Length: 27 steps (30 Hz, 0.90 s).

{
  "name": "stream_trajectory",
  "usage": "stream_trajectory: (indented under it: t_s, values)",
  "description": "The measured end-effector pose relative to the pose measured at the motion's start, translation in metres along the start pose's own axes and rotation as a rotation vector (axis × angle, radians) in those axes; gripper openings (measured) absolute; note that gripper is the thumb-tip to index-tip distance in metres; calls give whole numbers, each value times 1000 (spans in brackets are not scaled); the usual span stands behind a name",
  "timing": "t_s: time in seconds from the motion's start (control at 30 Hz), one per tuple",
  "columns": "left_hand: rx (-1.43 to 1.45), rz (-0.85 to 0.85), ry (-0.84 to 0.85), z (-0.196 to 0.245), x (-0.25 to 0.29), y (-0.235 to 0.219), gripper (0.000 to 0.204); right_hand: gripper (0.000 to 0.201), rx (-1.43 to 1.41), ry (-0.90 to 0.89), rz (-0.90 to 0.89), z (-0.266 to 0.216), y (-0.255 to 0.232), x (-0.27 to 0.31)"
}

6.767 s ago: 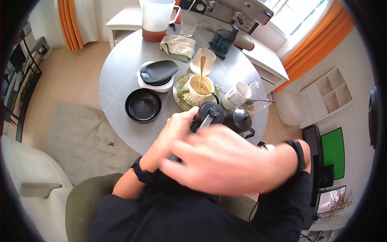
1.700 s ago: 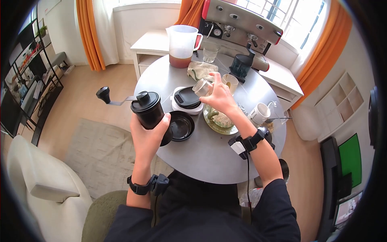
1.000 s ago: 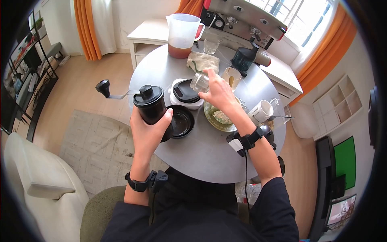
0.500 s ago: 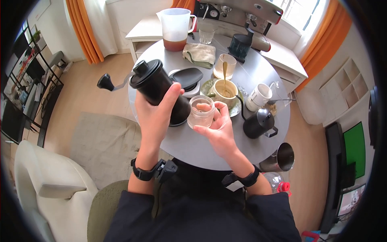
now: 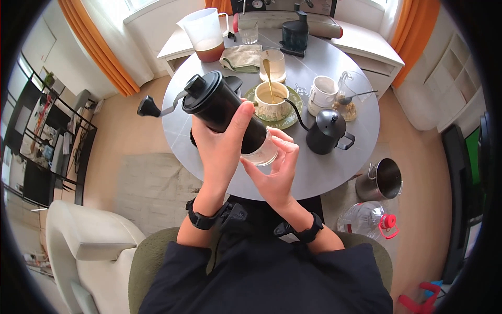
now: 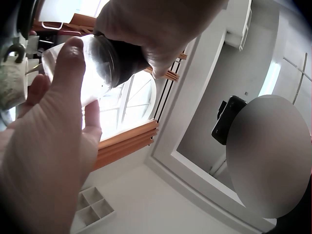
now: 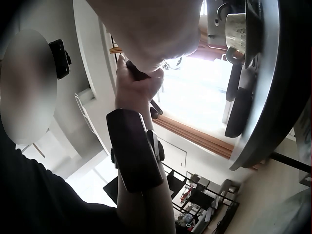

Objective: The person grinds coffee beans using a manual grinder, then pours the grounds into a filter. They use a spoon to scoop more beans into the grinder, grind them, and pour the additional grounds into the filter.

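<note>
My left hand (image 5: pixel 222 144) grips a black hand coffee grinder (image 5: pixel 212 99) around its body. The grinder is tilted, its top to the upper left, with its crank handle (image 5: pixel 150 106) sticking out to the left. In my right hand (image 5: pixel 277 175), a small clear glass jar (image 5: pixel 264 155) is held between thumb and fingers. The jar's mouth meets the grinder's lower end, in line with it, above the front of the table. In the left wrist view the glass jar (image 6: pixel 92 68) also sits against the dark grinder body.
A black gooseneck kettle (image 5: pixel 327 133) stands right of my hands on the round table (image 5: pixel 355 94). Behind are a cup with a spoon (image 5: pixel 272 107), a glass (image 5: pixel 273 68), a white mug (image 5: pixel 322 94), a folded cloth (image 5: pixel 240 57) and a jug (image 5: pixel 204 34).
My right hand has brought the jar from over the plate toward me, up against the grinder's bottom. My left hand has tilted the grinder further, its lower end toward the jar.
</note>
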<state>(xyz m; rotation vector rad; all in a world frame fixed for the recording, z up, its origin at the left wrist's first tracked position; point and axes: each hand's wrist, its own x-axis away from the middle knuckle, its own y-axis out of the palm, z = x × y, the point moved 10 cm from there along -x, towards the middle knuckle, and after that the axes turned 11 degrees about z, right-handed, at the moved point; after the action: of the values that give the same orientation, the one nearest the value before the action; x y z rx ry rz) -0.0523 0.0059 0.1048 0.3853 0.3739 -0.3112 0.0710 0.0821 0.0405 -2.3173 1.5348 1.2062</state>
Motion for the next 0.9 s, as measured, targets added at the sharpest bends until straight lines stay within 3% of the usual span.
stream_trajectory:
  t_s: [0.13, 0.33, 0.43, 0.5, 0.63, 0.73, 0.8, 0.87, 0.9]
  values:
    - [68, -15, -51, -4, 7, 9, 29, 63, 137, -86, 46, -7, -15, -4]
    - [227, -69, -152, -9, 7, 16, 29, 65, 111, -23, -41, -8, -21, -11]
    - [357, -152, -162, -6, 7, 20, 36, 63, -168, 287, -158, 10, -15, -7]
    - [369, -265, -141, -8, 5, 21, 55, 60, -434, 607, -229, 23, -7, 3]
    - [526, -471, -231, -12, 11, 29, 67, 53, -1031, 1161, -312, 21, 24, 38]
    - [672, -571, -314, -11, 19, 36, 69, 63, -1479, 1587, -590, -4, 44, 63]
    - [708, -608, -320, -11, 23, 36, 72, 66, -1265, 1680, -531, 15, 45, 82]
    - [781, -644, -313, -7, 24, 36, 73, 61, -1014, 1684, -416, 26, 41, 83]
    - [652, -664, -244, -3, 24, 35, 69, 57, -884, 1614, -425, 32, 35, 81]
